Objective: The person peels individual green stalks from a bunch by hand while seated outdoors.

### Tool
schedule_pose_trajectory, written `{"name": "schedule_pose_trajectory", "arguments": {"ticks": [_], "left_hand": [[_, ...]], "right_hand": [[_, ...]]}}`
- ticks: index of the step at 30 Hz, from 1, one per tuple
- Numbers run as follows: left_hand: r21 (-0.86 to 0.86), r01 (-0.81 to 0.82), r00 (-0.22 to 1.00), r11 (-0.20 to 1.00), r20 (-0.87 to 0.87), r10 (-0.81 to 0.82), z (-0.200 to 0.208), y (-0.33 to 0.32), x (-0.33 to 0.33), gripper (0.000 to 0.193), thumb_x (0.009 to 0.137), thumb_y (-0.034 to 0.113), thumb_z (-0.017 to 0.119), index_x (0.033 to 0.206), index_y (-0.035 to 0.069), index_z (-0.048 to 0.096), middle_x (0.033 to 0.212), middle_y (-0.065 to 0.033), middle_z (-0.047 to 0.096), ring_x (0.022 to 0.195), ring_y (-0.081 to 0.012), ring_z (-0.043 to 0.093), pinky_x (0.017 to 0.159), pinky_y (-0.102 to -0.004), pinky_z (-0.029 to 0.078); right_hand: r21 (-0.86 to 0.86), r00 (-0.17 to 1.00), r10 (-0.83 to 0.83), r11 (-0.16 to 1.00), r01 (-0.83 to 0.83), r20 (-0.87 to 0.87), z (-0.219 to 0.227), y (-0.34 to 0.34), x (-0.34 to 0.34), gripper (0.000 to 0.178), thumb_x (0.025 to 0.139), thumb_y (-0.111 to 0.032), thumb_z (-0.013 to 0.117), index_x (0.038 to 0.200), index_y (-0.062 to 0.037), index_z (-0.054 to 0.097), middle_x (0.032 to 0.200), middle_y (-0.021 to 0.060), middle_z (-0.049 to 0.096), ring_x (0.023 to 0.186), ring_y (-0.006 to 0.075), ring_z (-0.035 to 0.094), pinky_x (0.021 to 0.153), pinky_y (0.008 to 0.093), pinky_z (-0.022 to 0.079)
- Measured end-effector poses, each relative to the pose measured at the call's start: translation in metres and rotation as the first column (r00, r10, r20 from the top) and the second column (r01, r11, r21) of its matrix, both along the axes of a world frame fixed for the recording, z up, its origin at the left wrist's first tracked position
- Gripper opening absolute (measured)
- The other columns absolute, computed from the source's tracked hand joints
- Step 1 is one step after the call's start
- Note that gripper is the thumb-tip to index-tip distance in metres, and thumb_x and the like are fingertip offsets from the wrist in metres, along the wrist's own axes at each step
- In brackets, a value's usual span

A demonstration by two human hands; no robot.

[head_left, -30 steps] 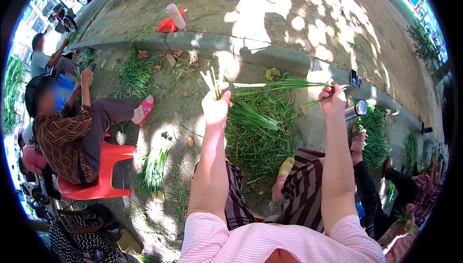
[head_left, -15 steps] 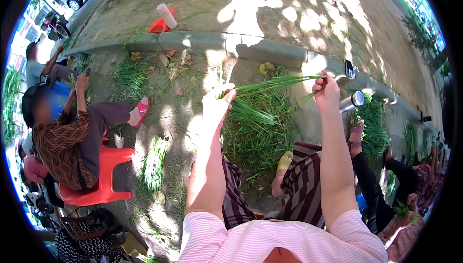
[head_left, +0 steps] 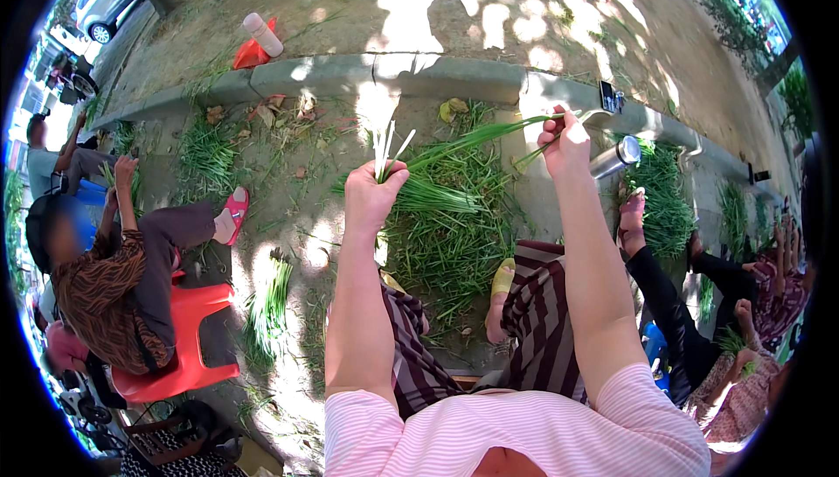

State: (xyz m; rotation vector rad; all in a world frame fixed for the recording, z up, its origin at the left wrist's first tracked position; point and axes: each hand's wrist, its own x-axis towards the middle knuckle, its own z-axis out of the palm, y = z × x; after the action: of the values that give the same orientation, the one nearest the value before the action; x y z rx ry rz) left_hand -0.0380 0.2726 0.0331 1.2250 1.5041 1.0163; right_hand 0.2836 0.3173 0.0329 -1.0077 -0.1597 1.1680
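Observation:
A small bunch of garlic chives (head_left: 489, 135) stretches between my two hands over the ground before me. My left hand (head_left: 374, 195) is closed round the stem end, and its pale white stalks (head_left: 382, 149) poke up above the fist. Farther right and slightly higher, my right hand (head_left: 566, 146) pinches the green leaf tips between thumb and fingers. Below the held bunch lies a wide heap of loose chives (head_left: 446, 250), with a neater bundle (head_left: 441, 197) on top, close to my left hand.
A person (head_left: 114, 285) sits left on a red plastic stool (head_left: 197, 337), with a chive bundle (head_left: 269, 302) nearby. A concrete kerb (head_left: 454, 77) crosses ahead, holding a phone (head_left: 609, 97). A steel flask (head_left: 616, 156) and another chive pile (head_left: 657, 201) are right. Others sit far right.
The whole view has shifted, so the surroundings sit farther left. White stalk ends now stand clear above my left fist. Both hands still hold the bunch stretched between them.

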Motion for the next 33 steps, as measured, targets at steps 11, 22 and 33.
{"name": "schedule_pose_trajectory", "arguments": {"ticks": [11,22,33], "left_hand": [[-0.094,-0.008,0.984,0.996,-0.176,-0.009,-0.005,0.000,-0.003,0.013,0.074,0.013,0.073,0.083,0.004,0.069,0.068,-0.0033,0.063,0.061,-0.0105,0.055,0.059,-0.0280,0.046],[0.037,-0.092,0.989,0.995,-0.112,0.095,-0.003,-0.001,0.002,0.010,0.078,0.010,0.068,0.084,0.003,0.066,0.066,-0.0028,0.061,0.059,-0.0091,0.053,0.058,-0.0265,0.045],[-0.165,-0.289,0.841,0.943,0.428,0.332,-0.004,0.006,0.001,0.010,0.081,0.007,0.069,0.089,0.003,0.064,0.072,-0.0011,0.060,0.049,-0.0053,0.049,0.043,-0.0187,0.036]], "right_hand": [[-0.003,0.999,0.002,1.000,-0.002,0.052,-0.001,0.000,-0.002,0.023,0.101,-0.022,0.038,0.103,-0.0055,0.054,0.084,0.0037,0.055,0.062,0.0105,0.047,0.049,0.0241,0.037],[-0.007,0.999,-0.016,1.000,0.016,0.049,0.006,-0.002,-0.007,0.026,0.101,-0.020,0.037,0.105,-0.0026,0.054,0.082,0.0048,0.053,0.062,0.0108,0.047,0.047,0.0254,0.038],[-0.001,0.991,-0.104,0.995,0.104,-0.081,0.003,0.000,-0.012,0.026,0.102,-0.020,0.033,0.105,-0.0011,0.051,0.080,0.0049,0.049,0.064,0.0111,0.047,0.048,0.0251,0.039]]}}
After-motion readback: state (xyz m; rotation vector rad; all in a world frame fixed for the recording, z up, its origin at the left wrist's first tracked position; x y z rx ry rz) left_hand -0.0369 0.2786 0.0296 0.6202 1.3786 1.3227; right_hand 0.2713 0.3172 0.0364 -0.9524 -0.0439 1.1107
